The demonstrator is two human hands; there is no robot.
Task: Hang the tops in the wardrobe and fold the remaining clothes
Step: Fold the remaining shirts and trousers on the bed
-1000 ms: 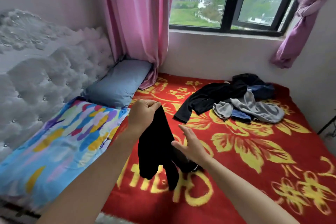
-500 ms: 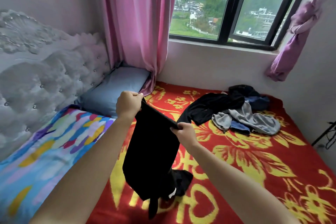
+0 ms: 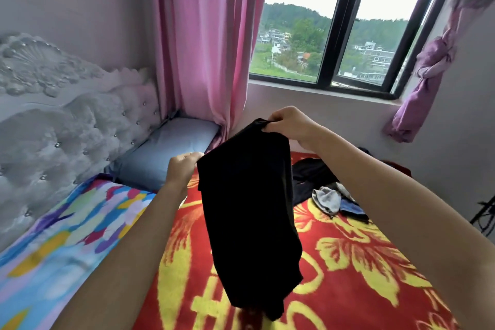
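Observation:
A black garment hangs in the air above the bed, held by its top edge. My left hand grips its left corner and my right hand pinches the right corner, higher up. The cloth falls straight down and its lower end hangs free above the red and yellow blanket. Behind my right forearm lies a pile of other clothes: a black piece, a grey piece and something blue, partly hidden by the arm.
A colourful pillow and a blue-grey pillow lie along the tufted white headboard on the left. Pink curtains hang beside the window. A knotted purple curtain hangs at the right wall.
Both hands lifted the black garment higher, off the blanket. My right hand, flat beside it a second ago, took its top edge and rose above the left hand. The camera tilted up.

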